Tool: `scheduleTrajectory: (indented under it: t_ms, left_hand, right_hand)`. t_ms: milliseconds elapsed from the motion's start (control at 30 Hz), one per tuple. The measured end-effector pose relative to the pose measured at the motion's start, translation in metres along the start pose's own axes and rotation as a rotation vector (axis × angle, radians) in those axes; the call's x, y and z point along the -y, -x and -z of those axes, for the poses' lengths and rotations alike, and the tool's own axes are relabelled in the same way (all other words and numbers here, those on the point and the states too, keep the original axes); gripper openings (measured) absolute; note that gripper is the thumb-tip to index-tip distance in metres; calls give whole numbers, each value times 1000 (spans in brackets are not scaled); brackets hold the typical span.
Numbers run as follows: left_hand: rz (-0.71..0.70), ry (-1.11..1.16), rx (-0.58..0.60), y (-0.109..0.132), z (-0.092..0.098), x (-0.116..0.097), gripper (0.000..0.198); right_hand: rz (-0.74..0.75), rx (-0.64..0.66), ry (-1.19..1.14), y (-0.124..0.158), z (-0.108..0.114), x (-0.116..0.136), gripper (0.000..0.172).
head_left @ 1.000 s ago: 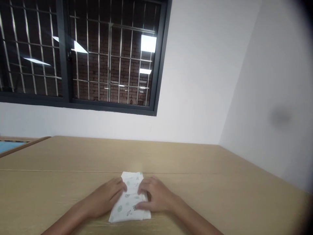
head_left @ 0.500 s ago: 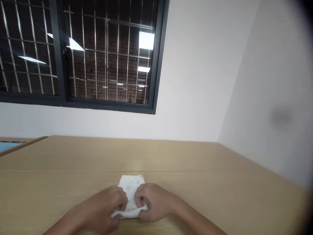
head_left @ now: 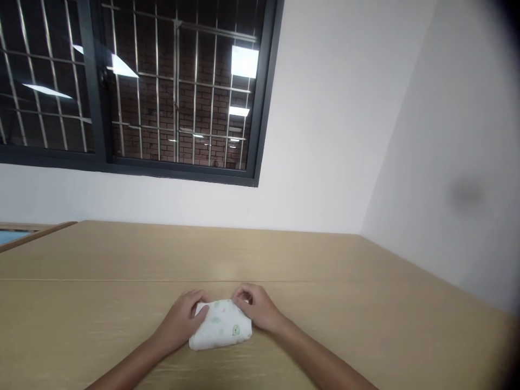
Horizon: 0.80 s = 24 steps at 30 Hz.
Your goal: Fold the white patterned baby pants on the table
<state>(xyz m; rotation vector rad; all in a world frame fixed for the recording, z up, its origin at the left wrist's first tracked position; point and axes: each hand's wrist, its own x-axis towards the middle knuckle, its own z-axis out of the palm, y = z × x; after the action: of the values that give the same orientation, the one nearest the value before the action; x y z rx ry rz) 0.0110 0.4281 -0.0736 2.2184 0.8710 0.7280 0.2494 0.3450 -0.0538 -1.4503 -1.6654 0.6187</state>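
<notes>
A white cloth with small green and pink prints lies folded into a compact, roughly four-sided piece on the table. At its left side, my left hand holds it with the thumb over the top and the fingers curled past the far left corner. My right hand has thumb and forefinger pinched together at the far right corner of the cloth; its other fingers are partly hidden. The near edge of the cloth rests free of both hands.
The wooden table has a seam running across it beyond the hands. A white wall and a dark-framed, barred window stand behind it. A wood-edged blue surface shows at the far left.
Both hands have moved from the near edge to the far corners of the cloth. The near part is now folded over, and the cloth looks shorter and wider.
</notes>
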Motion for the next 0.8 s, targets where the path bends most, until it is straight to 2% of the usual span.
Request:
scheduleTrajectory:
  t_ms: [100, 167, 267, 367, 467, 533, 633, 800]
  left_hand:
    - [-120, -78, -66, 3, -3, -6, 29]
    - [-133, -81, -102, 7, -7, -11, 36]
    - [-157, -166, -96, 15, -24, -9, 49]
    - [-306, -453, -164, 21, -50, 6, 65]
    - [-455, -694, -310, 23, -66, 18, 68]
    - [-493, -736, -337, 22, -66, 20, 61]
    - [-479, -733, -300, 20, -60, 19, 52]
    - [-458, -753, -243, 19, -56, 21, 51]
  right_hand:
    - [66, -35, 128, 3, 4, 18, 14]
    - [124, -41, 264, 8, 3, 36, 20]
    - [206, 65, 455, 20, -10, 53, 37]
    - [237, 135, 579, 30, -31, 48, 58]
    - [222, 153, 615, 34, -43, 35, 59]
    - [223, 171, 630, 33, -45, 32, 57]
    - [186, 199, 603, 31, -41, 35, 54]
    - [133, 285, 587, 32, -29, 36, 59]
